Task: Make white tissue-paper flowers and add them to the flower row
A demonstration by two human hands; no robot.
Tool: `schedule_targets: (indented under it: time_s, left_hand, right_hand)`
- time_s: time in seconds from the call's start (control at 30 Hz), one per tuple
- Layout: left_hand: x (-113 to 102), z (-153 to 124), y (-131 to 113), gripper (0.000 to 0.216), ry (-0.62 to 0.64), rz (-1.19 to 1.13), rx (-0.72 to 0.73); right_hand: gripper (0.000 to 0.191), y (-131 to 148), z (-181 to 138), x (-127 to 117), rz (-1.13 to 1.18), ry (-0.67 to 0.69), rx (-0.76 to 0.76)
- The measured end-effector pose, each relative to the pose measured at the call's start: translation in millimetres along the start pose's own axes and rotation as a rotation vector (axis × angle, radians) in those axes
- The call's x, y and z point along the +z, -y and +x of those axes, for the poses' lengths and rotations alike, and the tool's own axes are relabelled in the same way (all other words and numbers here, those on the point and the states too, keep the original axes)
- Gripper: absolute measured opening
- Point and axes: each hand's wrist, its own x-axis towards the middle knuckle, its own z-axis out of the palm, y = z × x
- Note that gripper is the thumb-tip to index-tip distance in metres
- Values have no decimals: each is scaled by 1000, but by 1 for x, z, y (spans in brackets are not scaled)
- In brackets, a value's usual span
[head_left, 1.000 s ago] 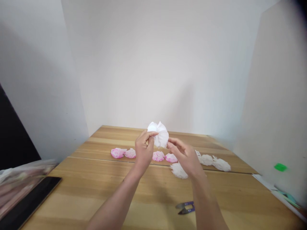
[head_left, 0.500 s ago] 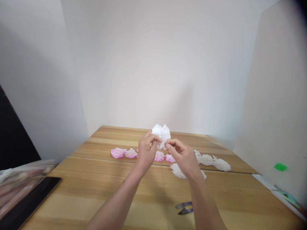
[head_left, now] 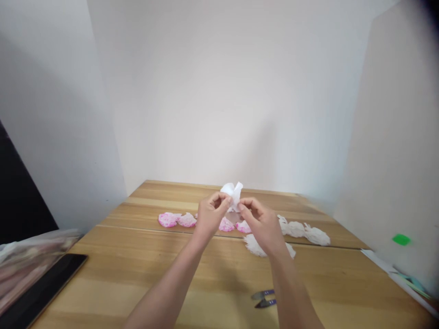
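A white tissue paper flower (head_left: pixel 233 192) is held up above the wooden table, between my two hands. My left hand (head_left: pixel 213 212) pinches its left side with thumb and forefinger. At its lower right edge, the thumb and forefinger of my right hand (head_left: pixel 261 222) close on the paper. Behind and below the hands lies a row of pink-and-white paper flowers (head_left: pixel 168 220), partly covered by my hands. White paper flowers (head_left: pixel 317 236) lie to the right, and another white paper flower (head_left: pixel 254 245) is partly hidden by my right hand.
Thread snips (head_left: pixel 264 299) with purple handles lie near the front, partly behind my right forearm. A dark phone-like slab (head_left: pixel 44 292) and a plastic bag (head_left: pixel 30 260) are at the left edge. White walls stand around the wooden table (head_left: pixel 120 274).
The paper flower's petals have shifted; its right part now looks narrower and more gathered. Both hands stay nearly in place, still pinching the paper.
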Motion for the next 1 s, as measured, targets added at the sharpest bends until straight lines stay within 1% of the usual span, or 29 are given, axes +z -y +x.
schedule_targets:
  time_s: [0.1,0.2,0.27,0.37,0.5,0.6,0.67,0.73,0.83,0.9,1.0]
  left_hand:
    - [-1,3,1,22,-99,-101,-7]
    - [-2,4,-1,23,-143,-156,0]
    - [-1,3,-1,22,-138,-137,21]
    - [0,0,2,20,-118,-58,75]
    - [2,-5,4,18,-77,80,198]
    - [2,-9,0,19,-40,218,338]
    - [2,-10,-3,19,5,297,391]
    - [2,-11,-5,18,60,320,363]
    - [3,-9,-2,19,112,259,223]
    - [3,-8,2,22,104,223,145]
    - [4,-5,7,25,57,204,93]
  right_hand:
    - [26,-4,3,-2,-14,-25,28]
    - [26,-8,5,-6,-27,-22,39]
    - [28,-8,6,-8,-40,-19,39]
    - [35,-4,3,-12,-70,-53,41]
    - [42,1,0,-12,-80,-97,20]
    - [40,0,0,-10,-29,-116,15]
    - [35,-2,0,-8,4,-126,5]
    - [30,-4,1,-5,8,-137,-36]
    - [23,-6,2,-2,-25,-135,-134]
    - [20,-7,3,0,-54,-114,-183]
    - [20,-9,3,1,-77,-86,-209]
